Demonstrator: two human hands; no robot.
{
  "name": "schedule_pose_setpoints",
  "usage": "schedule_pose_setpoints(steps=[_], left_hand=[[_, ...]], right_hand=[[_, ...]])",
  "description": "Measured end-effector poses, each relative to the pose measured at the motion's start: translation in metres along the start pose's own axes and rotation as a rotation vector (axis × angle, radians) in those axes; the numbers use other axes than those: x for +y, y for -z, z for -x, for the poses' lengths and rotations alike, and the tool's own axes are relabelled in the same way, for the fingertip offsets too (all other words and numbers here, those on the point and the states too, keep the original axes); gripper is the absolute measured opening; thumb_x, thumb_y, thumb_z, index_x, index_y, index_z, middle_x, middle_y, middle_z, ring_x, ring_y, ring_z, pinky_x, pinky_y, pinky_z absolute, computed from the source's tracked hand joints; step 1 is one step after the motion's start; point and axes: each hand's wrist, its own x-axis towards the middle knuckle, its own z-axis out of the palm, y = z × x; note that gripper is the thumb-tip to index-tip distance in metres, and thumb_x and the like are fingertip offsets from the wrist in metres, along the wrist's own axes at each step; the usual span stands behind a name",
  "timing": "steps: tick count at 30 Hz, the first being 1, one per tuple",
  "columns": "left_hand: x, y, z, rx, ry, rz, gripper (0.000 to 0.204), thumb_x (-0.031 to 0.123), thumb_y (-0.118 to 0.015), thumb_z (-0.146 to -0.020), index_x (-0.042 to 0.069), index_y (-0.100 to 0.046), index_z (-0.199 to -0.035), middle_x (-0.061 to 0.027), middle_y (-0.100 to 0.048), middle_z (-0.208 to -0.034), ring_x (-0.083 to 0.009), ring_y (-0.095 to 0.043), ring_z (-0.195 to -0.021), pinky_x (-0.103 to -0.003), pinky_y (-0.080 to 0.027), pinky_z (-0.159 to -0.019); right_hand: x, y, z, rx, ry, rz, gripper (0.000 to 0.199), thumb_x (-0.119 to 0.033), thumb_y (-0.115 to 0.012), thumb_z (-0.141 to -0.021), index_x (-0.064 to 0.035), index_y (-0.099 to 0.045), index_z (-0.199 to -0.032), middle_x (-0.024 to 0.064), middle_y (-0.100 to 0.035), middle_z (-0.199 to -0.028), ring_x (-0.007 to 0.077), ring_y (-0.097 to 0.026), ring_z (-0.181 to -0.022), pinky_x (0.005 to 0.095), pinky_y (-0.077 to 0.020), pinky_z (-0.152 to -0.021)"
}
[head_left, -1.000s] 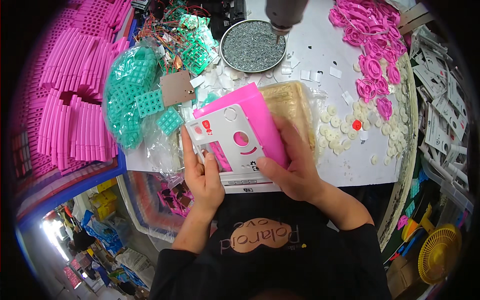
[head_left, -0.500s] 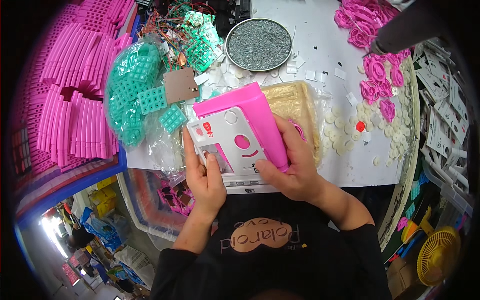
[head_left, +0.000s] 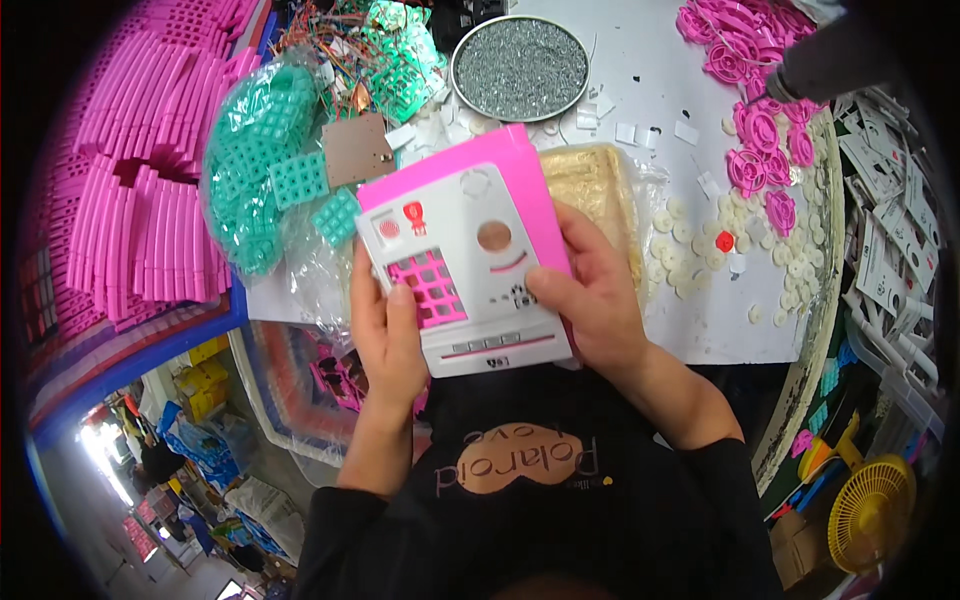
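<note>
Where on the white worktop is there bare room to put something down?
Nearly bare: white worktop between the round tray of grey metal bits and pink plastic rings; also a near-edge strip below whitish plastic discs, beside the right hand. Crowded: the left, with bagged teal keypads and tangled thin wires.

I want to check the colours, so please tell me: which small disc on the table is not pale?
The red disc, to the right of the right hand; its colour sets it apart from the pale discs.
</note>
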Motion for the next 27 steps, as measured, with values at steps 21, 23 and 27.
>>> schedule_pose_setpoints(steps=[21,23,27], left_hand=[[0.013,-0.009,-0.028,0.11,0.026,0.297,0.032,0.031,-0.043,-0.112,0.004,-0.058,-0.101,-0.0012,-0.063,-0.094,-0.0042,-0.053,-0.083,-0.023,-0.046,-0.075],[0.005,-0.006,-0.037,0.057,0.001,0.229,0.034,0.032,-0.043,-0.112,0.003,-0.058,-0.103,-0.0011,-0.063,-0.094,-0.0049,-0.054,-0.084,-0.024,-0.046,-0.076],[0.022,-0.016,-0.031,-0.022,0.118,0.311,0.042,0.034,-0.041,-0.113,-0.003,-0.059,-0.121,-0.0056,-0.067,-0.106,-0.0084,-0.06,-0.094,-0.026,-0.049,-0.083]], right_hand=[[-0.019,0.003,0.021,0.02,-0.085,0.256,0.066,0.002,-0.063,-0.097,0.0048,-0.029,-0.153,0.0151,-0.057,-0.14,0.0219,-0.058,-0.128,0.035,-0.0473,-0.107],[-0.017,0.001,0.021,0.049,-0.021,0.252,0.063,0.0,-0.063,-0.099,0.0061,-0.03,-0.152,0.0161,-0.057,-0.139,0.0208,-0.058,-0.127,0.0337,-0.0479,-0.106],[-0.02,0.001,0.026,0.081,0.02,0.355,0.06,0.0,-0.062,-0.099,0.0063,-0.031,-0.15,0.0166,-0.057,-0.138,0.0186,-0.061,-0.123,0.0306,-0.0494,-0.102]])
